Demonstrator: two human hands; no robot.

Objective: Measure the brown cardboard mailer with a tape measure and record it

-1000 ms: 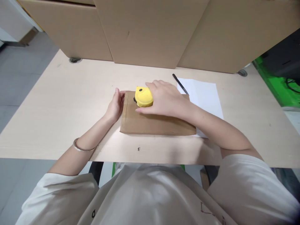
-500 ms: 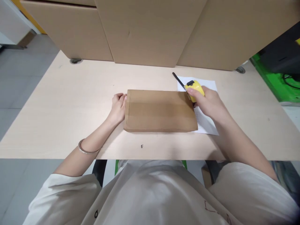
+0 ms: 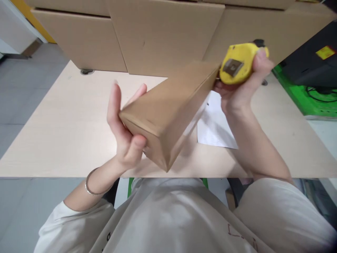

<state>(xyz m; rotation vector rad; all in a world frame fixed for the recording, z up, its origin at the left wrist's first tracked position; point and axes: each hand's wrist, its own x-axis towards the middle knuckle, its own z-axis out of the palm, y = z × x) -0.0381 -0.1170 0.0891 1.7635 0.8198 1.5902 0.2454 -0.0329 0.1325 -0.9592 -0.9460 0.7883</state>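
A brown cardboard box is lifted off the table and tilted, one end toward me. My left hand supports its near left end, thumb on the end face and fingers round the far side. At the raised far right end, my right hand grips a yellow tape measure, thumb on its black-topped casing. The lower fingers of that hand reach to the box's end; how firmly they touch it is hidden. Under the box and my right forearm lies a white printed sheet.
Large cardboard boxes line the table's back edge. The light wooden table has cable holes near its back corners. On the right stand a dark object with a yellow label and a green surface with a black cable.
The box has risen from the table and turned, its right end swinging up and away. My left hand now cradles its end. My right hand has moved up with the tape measure.
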